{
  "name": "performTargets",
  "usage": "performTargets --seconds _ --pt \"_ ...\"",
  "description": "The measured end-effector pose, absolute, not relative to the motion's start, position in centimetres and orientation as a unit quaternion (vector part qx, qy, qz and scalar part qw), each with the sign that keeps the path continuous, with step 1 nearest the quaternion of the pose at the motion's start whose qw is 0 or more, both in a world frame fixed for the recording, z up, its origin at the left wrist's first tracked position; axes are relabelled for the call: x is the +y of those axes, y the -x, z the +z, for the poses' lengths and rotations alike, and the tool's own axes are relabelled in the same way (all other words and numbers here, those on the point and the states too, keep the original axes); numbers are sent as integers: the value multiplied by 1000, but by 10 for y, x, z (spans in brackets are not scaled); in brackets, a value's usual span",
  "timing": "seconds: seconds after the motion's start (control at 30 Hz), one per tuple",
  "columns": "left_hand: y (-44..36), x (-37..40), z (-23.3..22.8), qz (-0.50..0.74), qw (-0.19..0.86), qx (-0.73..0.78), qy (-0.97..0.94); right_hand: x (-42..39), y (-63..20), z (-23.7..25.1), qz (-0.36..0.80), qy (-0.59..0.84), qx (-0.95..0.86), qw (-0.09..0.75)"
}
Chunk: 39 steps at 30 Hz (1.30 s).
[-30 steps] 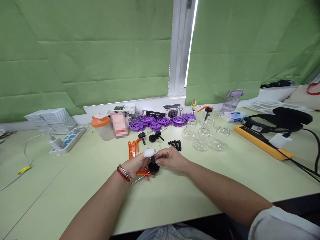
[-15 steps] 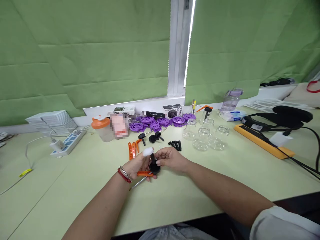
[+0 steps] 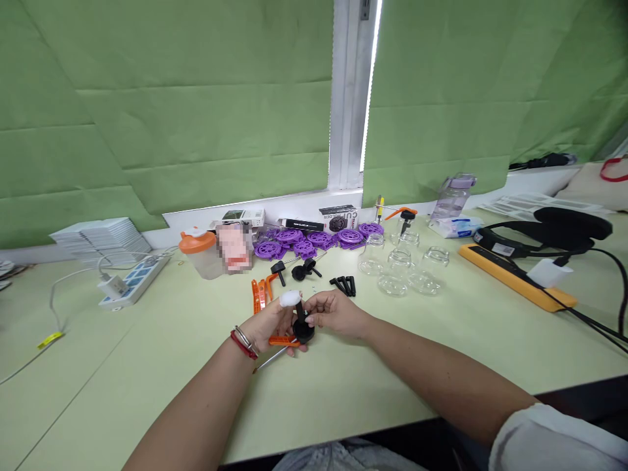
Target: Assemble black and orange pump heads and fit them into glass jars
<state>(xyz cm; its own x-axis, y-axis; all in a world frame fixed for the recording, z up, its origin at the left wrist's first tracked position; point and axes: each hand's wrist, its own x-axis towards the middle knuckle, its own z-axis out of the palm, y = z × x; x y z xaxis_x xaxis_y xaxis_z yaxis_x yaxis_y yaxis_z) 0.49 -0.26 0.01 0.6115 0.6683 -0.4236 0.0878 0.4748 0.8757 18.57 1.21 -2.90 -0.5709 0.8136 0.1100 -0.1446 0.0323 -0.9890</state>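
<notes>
Near the middle of the worktop's (image 3: pixel 373 392) near edge, my left hand (image 3: pixel 277 320), its thumb capped in white wrapping (image 3: pixel 290 298), closes its grip around a black stemmed part (image 3: pixel 303 332), with an orange handle (image 3: pixel 283 341) and a thin metal rod (image 3: pixel 273 359) angled toward that edge. My right hand (image 3: pixel 338 313) has its fingertips against the stem's side; whether they pinch a small piece or merely press, I cannot tell. With so much in one grip, the rod could slide out if my left fingers loosen, and the wrapping may dull the thumb's hold. A hard sideways push could twist the stem askew. Just beyond lie orange strips (image 3: pixel 256 296) and black pegs (image 3: pixel 349 286); to their right, clear jars (image 3: pixel 392 285) risk a knock from a straying forearm. Purple discs (image 3: pixel 304 247) spread before the far edge.
</notes>
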Motion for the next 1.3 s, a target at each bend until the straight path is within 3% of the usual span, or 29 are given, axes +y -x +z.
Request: performTargets --seconds 1.3 --pt "-8 -8 10 187 764 401 -470 11 -187 -30 643 280 -620 353"
